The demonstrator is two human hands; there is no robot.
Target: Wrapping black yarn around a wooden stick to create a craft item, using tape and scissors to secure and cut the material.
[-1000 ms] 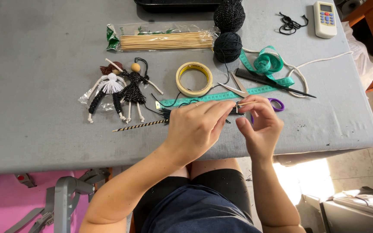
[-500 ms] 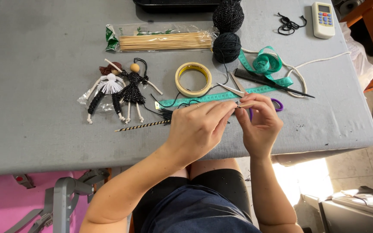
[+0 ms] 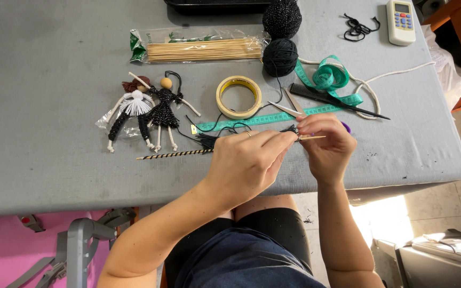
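Note:
My left hand [image 3: 249, 162] and my right hand [image 3: 326, 146] meet over the near edge of the grey table [image 3: 54, 64]. Both pinch a thin wooden skewer [image 3: 313, 137] with black yarn [image 3: 290, 129] wound near its middle. A black tassel [image 3: 207, 140] lies just left of my left hand. Beside it lies a stick wrapped in black and gold stripes [image 3: 174, 154]. Two small yarn dolls [image 3: 145, 109], one white and one black, rest further left.
A tape roll [image 3: 238, 96], green measuring tape [image 3: 273, 117], scissors [image 3: 294, 109], black comb [image 3: 332, 98], two black yarn balls [image 3: 280, 56], a bag of skewers [image 3: 204, 49], white cord [image 3: 396, 74] and a remote [image 3: 401, 21] lie on the table. A pink chair [image 3: 6, 250] stands lower left.
Both hands have turned slightly around the skewer, and the skewer's tip now shows to the right of my fingers. Nothing else on the table moved.

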